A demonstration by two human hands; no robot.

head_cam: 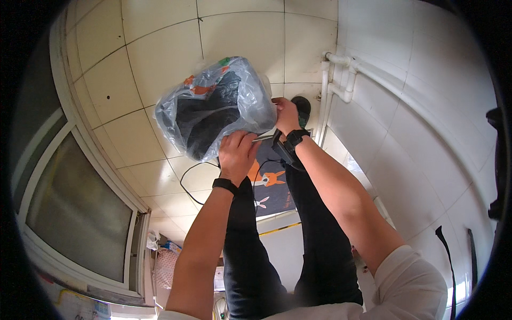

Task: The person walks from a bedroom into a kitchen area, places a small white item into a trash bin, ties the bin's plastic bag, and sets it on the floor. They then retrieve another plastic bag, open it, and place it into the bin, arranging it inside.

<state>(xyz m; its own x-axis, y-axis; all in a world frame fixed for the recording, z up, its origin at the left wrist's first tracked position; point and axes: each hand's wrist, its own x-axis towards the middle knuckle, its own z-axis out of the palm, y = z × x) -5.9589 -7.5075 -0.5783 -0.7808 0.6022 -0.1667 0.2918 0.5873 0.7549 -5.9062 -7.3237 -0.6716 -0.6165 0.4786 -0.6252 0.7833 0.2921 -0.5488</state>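
Observation:
A clear plastic bag with orange and green print is spread wide before me, its mouth facing up. Dark material shows inside it; whether this is a bin's interior or its contents I cannot tell. My left hand pinches the bag's near edge between thumb and fingers. At the right side of the bag, my right hand grips its edge, with the fingertips partly hidden behind the plastic. Black bands circle both wrists.
Beneath my arms lies a dark mat with a fox and a rabbit on it. A black cable loops across the tiled floor. White pipes run along the right wall. To the left stands a framed sliding door.

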